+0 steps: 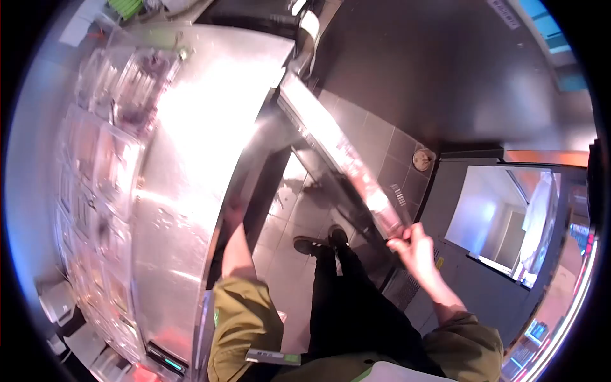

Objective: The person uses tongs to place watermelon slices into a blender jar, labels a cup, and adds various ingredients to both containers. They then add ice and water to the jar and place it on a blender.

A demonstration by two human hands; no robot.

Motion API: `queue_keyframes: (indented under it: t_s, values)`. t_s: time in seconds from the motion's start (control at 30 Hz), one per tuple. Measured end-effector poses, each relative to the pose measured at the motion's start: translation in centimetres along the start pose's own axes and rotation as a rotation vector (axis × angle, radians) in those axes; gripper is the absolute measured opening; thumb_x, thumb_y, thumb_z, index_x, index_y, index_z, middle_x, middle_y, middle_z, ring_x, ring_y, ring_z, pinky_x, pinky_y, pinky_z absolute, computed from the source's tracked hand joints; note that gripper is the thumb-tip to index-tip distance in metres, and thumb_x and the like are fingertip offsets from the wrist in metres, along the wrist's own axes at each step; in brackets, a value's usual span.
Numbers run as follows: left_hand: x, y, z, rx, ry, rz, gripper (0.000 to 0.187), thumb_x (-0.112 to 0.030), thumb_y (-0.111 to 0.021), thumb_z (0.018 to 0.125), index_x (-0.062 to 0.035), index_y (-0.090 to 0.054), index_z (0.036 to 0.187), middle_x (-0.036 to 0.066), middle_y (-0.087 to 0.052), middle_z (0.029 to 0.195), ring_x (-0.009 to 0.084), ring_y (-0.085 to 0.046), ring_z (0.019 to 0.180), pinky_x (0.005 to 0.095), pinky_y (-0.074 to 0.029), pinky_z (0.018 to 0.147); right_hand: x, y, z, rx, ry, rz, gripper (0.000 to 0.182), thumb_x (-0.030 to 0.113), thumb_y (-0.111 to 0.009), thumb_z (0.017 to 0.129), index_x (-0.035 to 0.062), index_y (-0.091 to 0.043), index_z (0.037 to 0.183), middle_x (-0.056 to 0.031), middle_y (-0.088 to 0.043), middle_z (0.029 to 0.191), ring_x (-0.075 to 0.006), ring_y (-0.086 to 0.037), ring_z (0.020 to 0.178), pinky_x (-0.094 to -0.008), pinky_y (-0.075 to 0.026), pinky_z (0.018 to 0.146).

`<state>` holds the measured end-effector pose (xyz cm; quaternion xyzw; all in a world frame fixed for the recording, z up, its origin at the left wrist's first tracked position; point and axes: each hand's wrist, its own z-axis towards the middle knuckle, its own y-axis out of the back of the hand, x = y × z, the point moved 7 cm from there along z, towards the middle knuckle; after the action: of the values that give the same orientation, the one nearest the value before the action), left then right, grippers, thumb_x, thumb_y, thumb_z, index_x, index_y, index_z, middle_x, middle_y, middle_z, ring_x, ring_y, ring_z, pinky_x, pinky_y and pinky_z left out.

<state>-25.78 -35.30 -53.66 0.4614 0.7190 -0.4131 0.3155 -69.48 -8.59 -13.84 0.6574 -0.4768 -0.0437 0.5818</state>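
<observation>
A metal-faced door (340, 156) stands swung open from the front of the steel counter (191, 127). My right hand (414, 248) is closed on the free end of this door, with the fingers wrapped round its edge. On the left, my left hand (235, 219) reaches into the dark opening under the counter top. Its fingers are blurred and lost in shadow, so what it touches is hidden.
Clear containers (114, 165) line the counter's far left side. A dark appliance (433, 197) with a bright reflecting panel (503, 219) stands at the right. Below are the tiled floor (280, 254), a round drain (423, 159) and my shoes (312, 245).
</observation>
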Motion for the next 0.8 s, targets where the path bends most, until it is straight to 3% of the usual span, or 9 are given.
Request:
queue_keyframes:
  t_s: [0.07,0.13,0.17,0.2,0.27,0.4,0.5,0.73,0.8]
  values:
    - [-2.9,-6.7,-10.5,0.177,0.459,-0.309,0.023,-0.022,-0.045,0.087,-0.0026,-0.052,0.096,0.010,-0.058,0.086,0.0177,-0.055,0.075,0.0255,-0.046,0.064,1.2,-2.2,-2.0,0.031,-0.014,0.024,0.045,0.028,-0.077,0.059,0.0024,-0.042,0.074,-0.0164,-0.052,0.057,-0.0333,-0.054,0.052,-0.0389,-0.043,0.049]
    - [-10.2,-11.9,-23.3,0.455,0.550,0.173,0.023,-0.025,-0.045,0.087,-0.0028,-0.052,0.091,0.008,-0.059,0.082,0.0167,-0.054,0.065,0.0261,-0.043,0.059,3.8,-4.1,-3.8,0.100,0.043,0.063,0.041,0.027,-0.075,0.061,0.0032,-0.045,0.075,-0.0161,-0.054,0.063,-0.0347,-0.055,0.059,-0.0383,-0.044,0.054]
    - [-14.0,-13.5,-29.2,0.562,0.590,0.535,0.027,-0.026,-0.043,0.088,-0.0008,-0.053,0.095,0.010,-0.059,0.087,0.0185,-0.057,0.071,0.0292,-0.045,0.065,4.8,-4.6,-4.1,0.109,0.025,0.145,0.039,0.027,-0.074,0.063,0.0030,-0.046,0.075,-0.0150,-0.054,0.062,-0.0337,-0.055,0.059,-0.0377,-0.044,0.054]
    - [-14.9,-11.6,-34.4,0.750,0.812,0.151,0.035,-0.023,-0.055,0.084,-0.0038,-0.048,0.113,0.007,-0.055,0.102,0.0180,-0.054,0.094,0.0290,-0.045,0.078,5.7,-5.3,-4.0,0.123,0.011,0.230,0.037,0.027,-0.074,0.064,0.0029,-0.047,0.075,-0.0140,-0.054,0.062,-0.0327,-0.055,0.059,-0.0371,-0.044,0.054]
    - [-28.7,-18.4,-40.0,1.211,0.831,0.427,0.042,-0.023,-0.056,0.083,-0.0032,-0.044,0.118,0.010,-0.054,0.106,0.0182,-0.052,0.100,0.0309,-0.044,0.081,7.1,-4.8,-1.8,-0.032,0.024,0.376,0.031,0.023,-0.070,0.070,0.0021,-0.048,0.079,-0.0116,-0.055,0.064,-0.0217,-0.054,0.056,-0.0318,-0.042,0.054]
    - [-44.8,-19.4,-31.0,0.916,0.183,0.520,0.030,-0.018,-0.052,0.086,-0.0017,-0.050,0.110,0.006,-0.058,0.095,0.0137,-0.056,0.085,0.0265,-0.045,0.074,12.7,-3.0,6.2,-0.107,0.136,0.786,0.021,0.010,-0.062,0.078,0.0012,-0.047,0.090,-0.0031,-0.049,0.071,-0.0105,-0.044,0.056,-0.0246,-0.041,0.052]
    - [-57.0,-23.0,-20.4,0.310,-0.450,0.773,0.019,-0.012,-0.055,0.081,-0.0029,-0.056,0.098,0.003,-0.059,0.089,0.0103,-0.054,0.079,0.0229,-0.043,0.067,20.1,2.1,12.6,-0.121,0.271,1.134,0.024,0.006,-0.059,0.079,0.0025,-0.042,0.097,-0.0016,-0.047,0.074,-0.0054,-0.044,0.052,-0.0190,-0.040,0.043]
    - [-77.7,-39.6,-2.7,0.226,-1.052,0.769,0.021,-0.014,-0.049,0.086,-0.0003,-0.055,0.101,0.004,-0.058,0.085,0.0084,-0.053,0.077,0.0214,-0.042,0.067,37.6,13.3,32.7,-0.259,0.744,1.177,0.022,0.004,-0.058,0.079,0.0033,-0.043,0.095,-0.0006,-0.049,0.071,-0.0046,-0.045,0.055,-0.0178,-0.037,0.046]
    - [-81.8,-42.4,2.4,-0.028,-1.237,0.810,0.020,-0.014,-0.049,0.086,-0.0007,-0.055,0.099,0.005,-0.058,0.083,0.0094,-0.053,0.076,0.0223,-0.042,0.067,42.6,16.4,36.4,-0.257,0.835,1.125,0.022,0.005,-0.059,0.078,0.0032,-0.045,0.094,-0.0010,-0.050,0.072,-0.0046,-0.046,0.058,-0.0176,-0.038,0.052]
